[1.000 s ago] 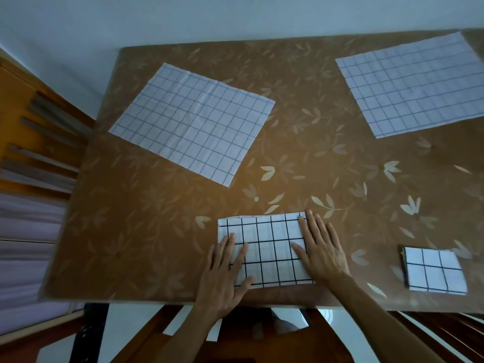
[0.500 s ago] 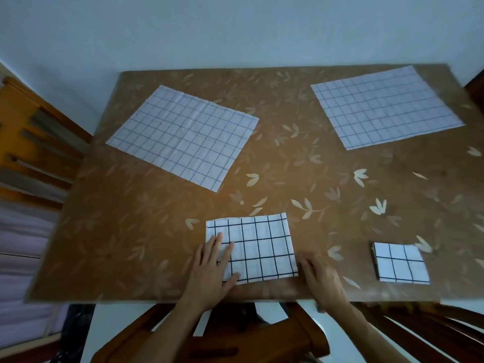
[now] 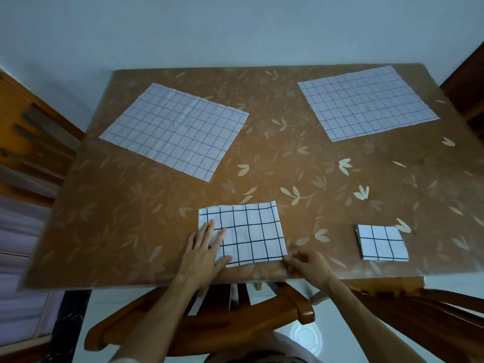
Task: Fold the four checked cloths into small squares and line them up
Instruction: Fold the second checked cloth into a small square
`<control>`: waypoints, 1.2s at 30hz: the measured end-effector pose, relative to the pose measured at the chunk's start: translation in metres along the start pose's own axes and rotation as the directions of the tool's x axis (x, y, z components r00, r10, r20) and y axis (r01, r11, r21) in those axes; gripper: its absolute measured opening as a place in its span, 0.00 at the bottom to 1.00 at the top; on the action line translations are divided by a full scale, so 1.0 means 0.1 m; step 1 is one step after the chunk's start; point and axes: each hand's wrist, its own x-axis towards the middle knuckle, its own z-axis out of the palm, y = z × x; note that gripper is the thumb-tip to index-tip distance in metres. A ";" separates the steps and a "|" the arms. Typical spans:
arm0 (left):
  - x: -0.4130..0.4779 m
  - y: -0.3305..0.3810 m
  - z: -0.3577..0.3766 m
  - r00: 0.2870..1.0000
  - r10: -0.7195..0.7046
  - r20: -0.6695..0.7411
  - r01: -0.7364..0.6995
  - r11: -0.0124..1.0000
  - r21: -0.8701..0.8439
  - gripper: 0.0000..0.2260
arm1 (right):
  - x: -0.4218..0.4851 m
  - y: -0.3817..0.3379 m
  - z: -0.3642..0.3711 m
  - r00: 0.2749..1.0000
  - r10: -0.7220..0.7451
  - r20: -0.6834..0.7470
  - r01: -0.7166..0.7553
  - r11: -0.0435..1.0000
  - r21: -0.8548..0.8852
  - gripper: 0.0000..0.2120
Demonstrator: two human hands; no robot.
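A half-folded black-checked cloth lies near the table's front edge. My left hand rests flat on its left part, fingers straight. My right hand is at the cloth's near right corner, fingers curled and pinching that corner. A small folded black-checked square sits to the right. Two unfolded blue-checked cloths lie flat farther back, one on the left and one on the right.
The brown table has a leaf pattern and its front edge runs just under my wrists. A wooden chair stands below it, another chair at the left, and a dark one at the far right.
My right hand slid off the top of the cloth to its near right corner and now pinches it. The left hand stayed flat on the cloth. The camera tilted up.
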 end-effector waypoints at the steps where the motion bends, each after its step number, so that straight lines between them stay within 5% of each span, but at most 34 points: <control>1: 0.00 0.01 0.00 1.000 -0.003 0.003 0.003 1.000 -0.005 0.36 | -0.01 -0.02 0.00 1.000 0.010 0.003 -0.010 1.000 0.002 0.11; 11: -0.10 0.04 -0.11 0.997 0.003 -0.076 -0.007 0.999 -0.049 0.35 | -0.16 -0.26 0.06 0.989 0.068 -0.135 -0.031 0.965 0.261 0.05; 18: -0.32 0.40 -0.31 0.945 0.061 -0.320 -0.060 0.998 0.016 0.25 | -0.18 -0.42 0.20 0.990 0.067 -0.125 -0.028 0.957 0.289 0.24; 23: -0.46 0.59 -0.50 0.991 0.006 -0.131 -0.044 0.956 -0.289 0.29 | -0.24 -0.60 0.17 0.976 0.091 -0.196 -0.013 0.931 0.365 0.25; 27: -0.46 0.79 -0.60 0.969 0.057 -0.238 -0.129 0.947 -0.296 0.24 | -0.45 -0.91 0.16 0.990 -0.005 -0.140 0.081 0.835 0.545 0.22; 33: -0.39 0.71 -0.62 0.911 -0.073 -0.407 -0.089 0.926 -0.367 0.13 | -0.62 -0.98 0.21 0.962 -0.274 0.016 0.252 0.904 0.345 0.38; 36: -0.46 0.54 -0.60 0.898 -0.065 -0.434 -0.152 0.882 -0.446 0.12 | -0.49 -0.90 0.15 0.943 -0.331 0.042 0.333 0.931 -0.148 0.35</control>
